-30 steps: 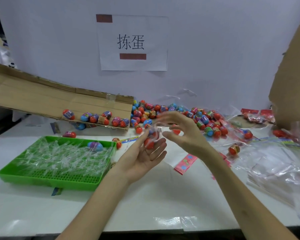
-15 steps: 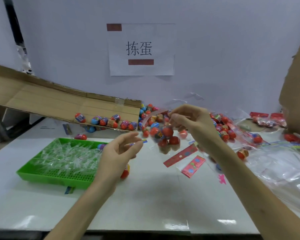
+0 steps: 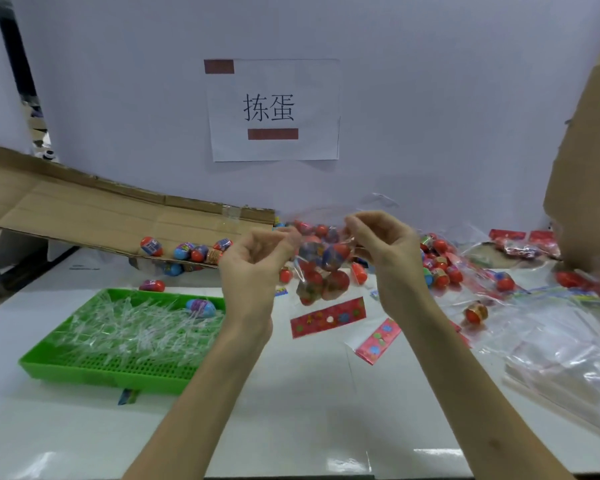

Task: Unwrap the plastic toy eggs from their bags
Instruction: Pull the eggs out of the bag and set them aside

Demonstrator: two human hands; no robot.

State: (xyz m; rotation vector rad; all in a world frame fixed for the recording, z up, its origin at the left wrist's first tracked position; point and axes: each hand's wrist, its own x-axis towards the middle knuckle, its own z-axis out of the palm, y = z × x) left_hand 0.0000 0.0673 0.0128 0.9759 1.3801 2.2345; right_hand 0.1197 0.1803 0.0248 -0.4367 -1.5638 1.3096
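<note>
A clear plastic bag [image 3: 321, 271] filled with several red and blue toy eggs hangs upside down above the white table, its red printed header card [image 3: 328, 317] at the bottom. My left hand [image 3: 257, 261] pinches the bag's upper left edge. My right hand [image 3: 383, 247] pinches the upper right edge, so the bag hangs between both hands. Behind it, a heap of loose eggs [image 3: 437, 261] lies against the wall.
A green tray [image 3: 118, 368] of clear plastic scraps holds one egg [image 3: 200, 307] at the left. A cardboard flap [image 3: 84, 209] with eggs along its edge slopes behind it. Empty bags [image 3: 551, 344] pile up at the right, beside a cardboard box [image 3: 589, 174]. A red header card [image 3: 378, 341] lies near the middle.
My right hand lifted a bag of eggs off the table. My left hand, open a second ago, rose and took the bag's other top edge.
</note>
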